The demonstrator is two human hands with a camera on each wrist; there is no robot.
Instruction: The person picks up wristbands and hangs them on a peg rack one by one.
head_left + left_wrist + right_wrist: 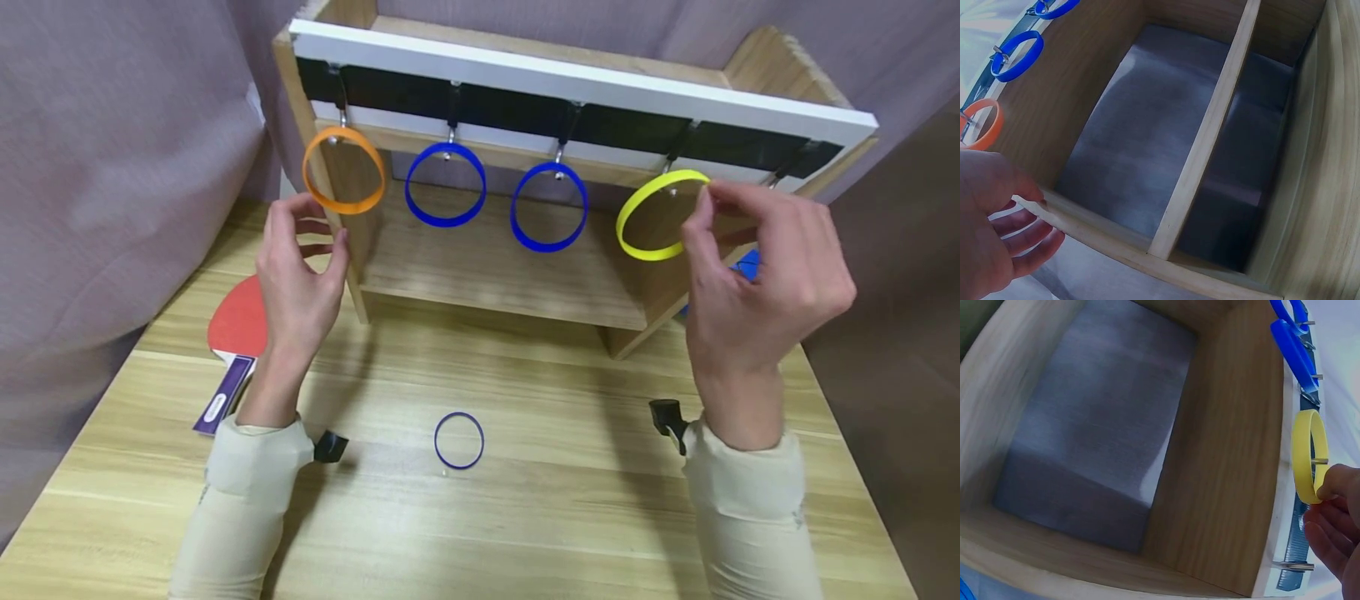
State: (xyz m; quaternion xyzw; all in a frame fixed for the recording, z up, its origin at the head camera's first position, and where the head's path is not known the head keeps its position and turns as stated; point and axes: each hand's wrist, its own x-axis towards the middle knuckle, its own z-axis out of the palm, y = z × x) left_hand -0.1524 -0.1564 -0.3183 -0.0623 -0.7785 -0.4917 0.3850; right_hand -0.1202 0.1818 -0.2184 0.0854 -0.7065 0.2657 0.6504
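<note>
My right hand (772,258) pinches the right side of a yellow silicone wristband (637,212) between thumb and fingers. A metal hook passes through that yellow loop in the right wrist view. My left hand (300,275) holds the front edge of the wooden shelf's left side panel (1091,228), thumb on the inner face and fingers outside. From other hooks on the white front rail (585,79) hang an orange wristband (347,207) at the left and two blue wristbands, one (446,222) left of the other (549,247). The rightmost hook (1294,566) carries no band.
A thin dark blue ring (459,467) lies on the wooden table (525,533) in front of the shelf. To the left is a red table tennis paddle (240,321). Something blue (748,264) shows behind the right hand. Grey curtains (127,125) hang around the table.
</note>
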